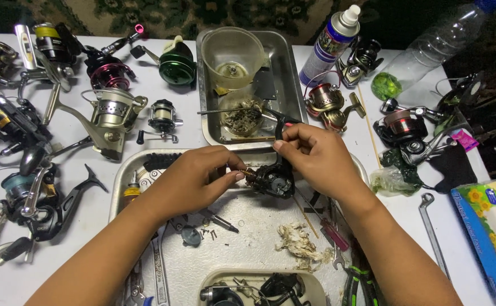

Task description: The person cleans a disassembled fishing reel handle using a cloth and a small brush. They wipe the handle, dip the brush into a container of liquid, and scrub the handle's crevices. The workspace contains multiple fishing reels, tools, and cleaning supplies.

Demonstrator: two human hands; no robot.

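Over a metal tray (259, 226) my two hands work on a black fishing reel body (275, 180). My right hand (316, 156) grips the reel's stem from above and the right. My left hand (194, 178) pinches a small brass-coloured part (247, 171) at the reel's left side with thumb and forefinger. Small screws (208, 232), a dark round cap (191, 235) and a wad of dirty tissue (296, 241) lie on the tray below the hands.
Several spinning reels crowd the white table at left (106, 116) and at right (401, 127). A second metal tray (282, 68) behind holds a plastic cup (232, 56). A spray can (330, 45), a plastic bottle (429, 45), a spanner (432, 226) and a red screwdriver (333, 232) lie about.
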